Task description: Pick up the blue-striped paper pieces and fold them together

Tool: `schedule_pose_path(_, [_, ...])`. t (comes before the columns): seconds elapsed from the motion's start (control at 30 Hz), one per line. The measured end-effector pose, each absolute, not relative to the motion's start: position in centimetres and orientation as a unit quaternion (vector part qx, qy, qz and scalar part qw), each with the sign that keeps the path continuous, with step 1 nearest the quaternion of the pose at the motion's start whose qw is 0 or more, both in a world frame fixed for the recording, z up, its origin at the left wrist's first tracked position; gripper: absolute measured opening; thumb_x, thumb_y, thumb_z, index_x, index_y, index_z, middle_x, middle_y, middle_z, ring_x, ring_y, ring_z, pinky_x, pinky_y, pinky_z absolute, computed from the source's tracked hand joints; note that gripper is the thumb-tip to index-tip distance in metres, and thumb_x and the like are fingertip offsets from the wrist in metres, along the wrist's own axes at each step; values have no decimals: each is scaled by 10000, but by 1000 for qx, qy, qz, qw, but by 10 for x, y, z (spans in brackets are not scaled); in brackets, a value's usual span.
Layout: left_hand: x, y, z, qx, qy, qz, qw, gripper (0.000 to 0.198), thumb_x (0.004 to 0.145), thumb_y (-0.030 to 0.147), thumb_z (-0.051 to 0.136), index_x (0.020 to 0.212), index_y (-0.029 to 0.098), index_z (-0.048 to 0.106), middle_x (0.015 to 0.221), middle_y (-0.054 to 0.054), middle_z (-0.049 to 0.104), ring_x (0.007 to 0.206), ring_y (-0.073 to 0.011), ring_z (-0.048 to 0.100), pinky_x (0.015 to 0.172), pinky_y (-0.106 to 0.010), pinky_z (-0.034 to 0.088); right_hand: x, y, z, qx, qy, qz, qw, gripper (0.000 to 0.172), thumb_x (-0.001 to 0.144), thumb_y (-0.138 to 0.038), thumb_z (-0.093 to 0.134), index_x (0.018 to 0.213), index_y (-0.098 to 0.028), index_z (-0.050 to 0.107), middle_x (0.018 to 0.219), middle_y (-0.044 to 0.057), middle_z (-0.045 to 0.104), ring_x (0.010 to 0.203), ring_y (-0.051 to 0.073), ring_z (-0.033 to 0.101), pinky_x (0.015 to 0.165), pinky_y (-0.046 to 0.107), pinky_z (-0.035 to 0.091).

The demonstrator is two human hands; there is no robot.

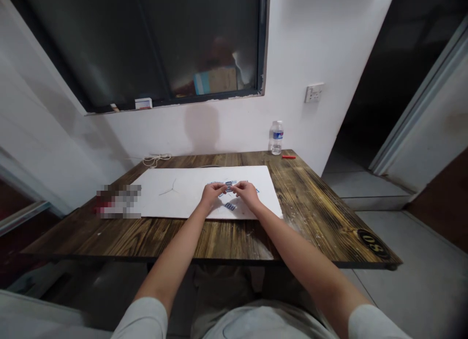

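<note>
The left hand (212, 194) and right hand (248, 192) reach in from either side over a white board (190, 195) lying on a dark, scorched-wood bench (310, 207). The fingers (221, 187) of both hands close toward one small blue-and-white piece (228, 186) near the far part of the board, at the middle of a loose ring of similar pieces. The view is too small to tell whether they are grasping it or only touching it, though coming at it from two sides looks like a way to steady something so small. One loose piece (230, 207) lies apart, just below the hands, as if kept within easy reach. The pale board probably gives a flat ground against which the blue pieces stand out, and a thin three-armed mark (168, 188) is drawn on it to their left. A plastic water bottle (277, 137), a red stick (288, 156) and a coil of white cord (156, 159) sit along the bench's back edge, seemingly kept out of the way
</note>
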State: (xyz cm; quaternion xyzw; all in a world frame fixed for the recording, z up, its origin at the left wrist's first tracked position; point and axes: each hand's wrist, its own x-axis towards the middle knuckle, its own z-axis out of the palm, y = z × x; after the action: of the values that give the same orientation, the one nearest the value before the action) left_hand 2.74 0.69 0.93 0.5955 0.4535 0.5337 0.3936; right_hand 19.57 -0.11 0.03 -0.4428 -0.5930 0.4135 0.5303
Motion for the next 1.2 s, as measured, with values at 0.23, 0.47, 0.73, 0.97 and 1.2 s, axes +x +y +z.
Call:
schedule_pose_path(0.23, [32,6,8,601,462,521,393,406,516,501,854,682,155,721,613,-42,682,592,-175,613,626,-299,469,201,4,2,-427,-603,423,525,228,747,-384,686,683,-168,652,604,5,652,531,118,569,542,233,453])
schedule_pose_path(0.47, [30,11,7,541,486,574,376,445,469,479,873,715,144,715,628,-36,686,565,-150,592,596,-284,471,246,9,18,-516,-706,260,410,133,797,-273,696,870,-179,754,853,60,745,781,173,662,722,263,473])
schedule_pose_path(0.73, [28,11,10,495,513,607,351,455,456,468,873,732,141,718,638,-32,689,572,-146,598,583,-270,478,277,4,20,-575,-795,85,176,318,818,-219,694,1134,-222,723,1154,98,699,1095,252,600,868,288,426])
schedule_pose_path(0.97, [28,10,9,493,519,603,352,398,494,415,871,741,138,726,594,-20,666,570,-145,600,585,-266,478,284,5,20,-566,-815,71,105,257,795,-196,703,1038,-255,760,1128,89,699,1095,264,592,860,284,421])
schedule_pose_path(1.2, [27,12,9,492,524,604,345,420,488,434,871,750,138,731,619,-32,681,578,-149,602,584,-269,483,281,11,16,-549,-827,75,96,208,777,-168,711,976,-204,759,1095,93,688,1042,245,605,805,261,422])
